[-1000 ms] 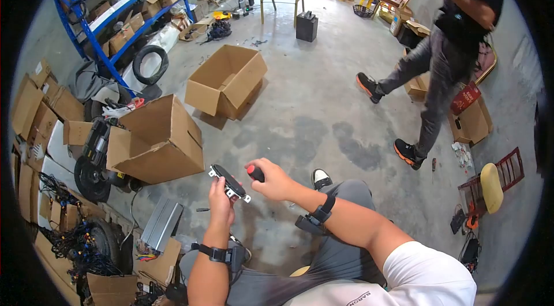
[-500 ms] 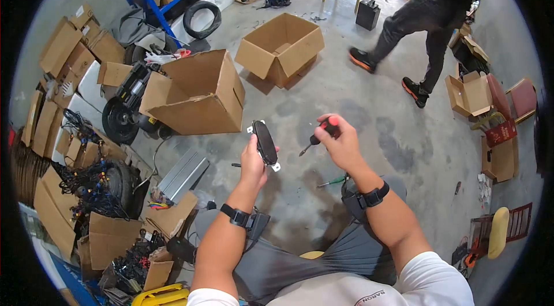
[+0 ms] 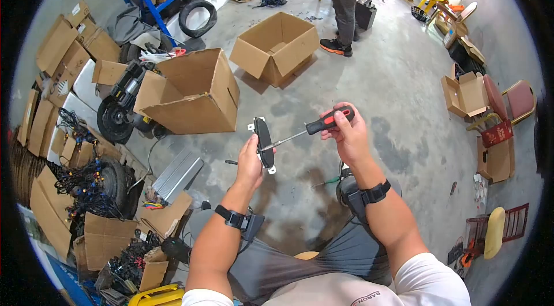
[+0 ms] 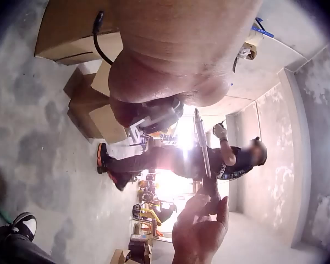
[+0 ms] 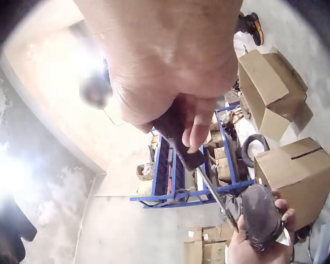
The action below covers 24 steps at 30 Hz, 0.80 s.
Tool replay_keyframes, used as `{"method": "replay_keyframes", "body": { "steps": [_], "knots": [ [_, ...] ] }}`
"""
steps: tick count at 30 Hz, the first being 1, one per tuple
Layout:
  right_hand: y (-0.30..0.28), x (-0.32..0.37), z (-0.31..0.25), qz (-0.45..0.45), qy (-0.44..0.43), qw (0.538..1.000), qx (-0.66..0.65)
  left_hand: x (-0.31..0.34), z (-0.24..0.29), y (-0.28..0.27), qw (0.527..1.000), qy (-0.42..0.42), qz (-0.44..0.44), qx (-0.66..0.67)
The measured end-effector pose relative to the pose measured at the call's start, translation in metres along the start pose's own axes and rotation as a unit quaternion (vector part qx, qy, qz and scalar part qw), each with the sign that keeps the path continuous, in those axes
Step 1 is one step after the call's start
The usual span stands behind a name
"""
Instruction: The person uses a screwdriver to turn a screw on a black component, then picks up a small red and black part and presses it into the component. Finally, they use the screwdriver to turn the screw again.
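My left hand (image 3: 250, 163) grips a dark oval part (image 3: 265, 143) with pale metal tabs at both ends; a short black cable (image 4: 100, 34) hangs by it in the left wrist view. In my right hand (image 3: 354, 140) is a screwdriver (image 3: 326, 122) with a black and red handle, fingers and thumb around the handle. Its shaft (image 4: 202, 144) points toward the oval part, and in the head view the tip overlaps the part beside the left fingers. From the right wrist, the oval part (image 5: 263, 213) shows a smooth dark face, with left fingertips along its edge.
Two open cardboard boxes (image 3: 199, 111) stand ahead on the concrete floor. A finned silver case (image 3: 180, 174) and tangled wires (image 3: 81, 185) lie to the left. A green-handled screwdriver (image 3: 331, 180) is near my right foot. Another person (image 3: 344, 8) stands beyond the boxes.
The screwdriver has swung from pointing down, apart from the oval part, to lying across toward it, its tip now overlapping the part. The other person has walked leftward across the floor.
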State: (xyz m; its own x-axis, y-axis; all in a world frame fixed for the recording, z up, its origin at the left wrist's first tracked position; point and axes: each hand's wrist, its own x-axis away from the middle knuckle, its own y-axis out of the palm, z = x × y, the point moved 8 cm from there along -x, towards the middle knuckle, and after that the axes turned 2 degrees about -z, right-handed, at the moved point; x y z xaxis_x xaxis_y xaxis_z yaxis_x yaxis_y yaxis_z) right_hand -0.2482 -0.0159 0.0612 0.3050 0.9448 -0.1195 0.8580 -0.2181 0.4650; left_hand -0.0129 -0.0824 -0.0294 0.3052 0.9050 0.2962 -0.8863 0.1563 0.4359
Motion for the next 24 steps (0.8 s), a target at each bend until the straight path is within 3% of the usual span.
{"method": "replay_keyframes", "body": {
  "steps": [24],
  "knots": [
    [0.0027, 0.0004, 0.0062, -0.009, 0.005, 1.0, 0.008, -0.0007, -0.0025, -0.0026, 0.999, 0.015, 0.009, -0.029]
  ]
}}
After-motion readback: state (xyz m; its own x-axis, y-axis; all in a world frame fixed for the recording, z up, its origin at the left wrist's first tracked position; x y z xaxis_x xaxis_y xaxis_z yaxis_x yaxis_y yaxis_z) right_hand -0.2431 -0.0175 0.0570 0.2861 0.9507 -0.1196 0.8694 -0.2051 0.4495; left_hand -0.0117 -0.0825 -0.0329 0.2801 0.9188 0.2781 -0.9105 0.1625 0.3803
